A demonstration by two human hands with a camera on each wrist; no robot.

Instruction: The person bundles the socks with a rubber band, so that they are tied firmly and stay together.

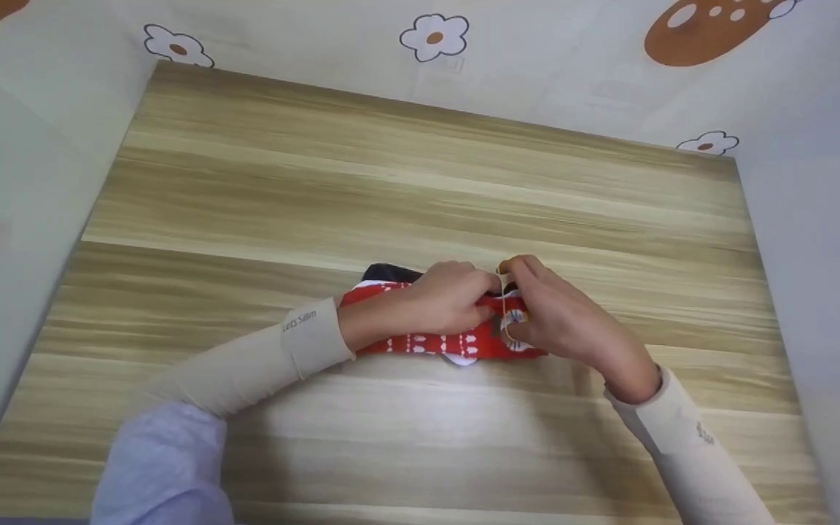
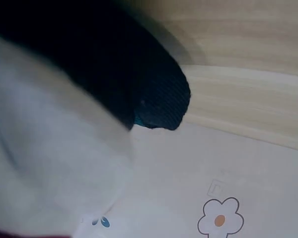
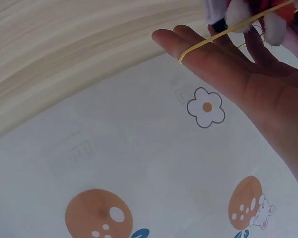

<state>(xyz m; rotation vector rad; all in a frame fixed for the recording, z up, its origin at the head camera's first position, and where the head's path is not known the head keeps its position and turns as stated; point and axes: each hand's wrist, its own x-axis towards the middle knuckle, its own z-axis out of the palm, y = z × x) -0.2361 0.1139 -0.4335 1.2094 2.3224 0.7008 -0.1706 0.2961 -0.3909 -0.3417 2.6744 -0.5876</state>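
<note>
A stack of socks lies across the middle of the table, with a red sock (image 1: 420, 343) patterned in white on top. A black sock (image 1: 387, 273) shows at its far edge, and a bit of white cloth (image 1: 461, 359) sticks out on the near side. My left hand (image 1: 456, 295) grips the stack near its right end. At that end, my right hand (image 1: 558, 310) stretches a yellow rubber band (image 1: 504, 299) between thumb and fingers. The right wrist view shows the rubber band (image 3: 228, 30) looped over a finger. In the left wrist view, a dark sock toe (image 2: 161, 99) hangs beside pale cloth (image 2: 54, 139).
The wood-grain table (image 1: 318, 189) carries the socks. Pale walls with a flower print (image 1: 434, 38) and orange shapes (image 1: 708, 33) stand along its far and side edges.
</note>
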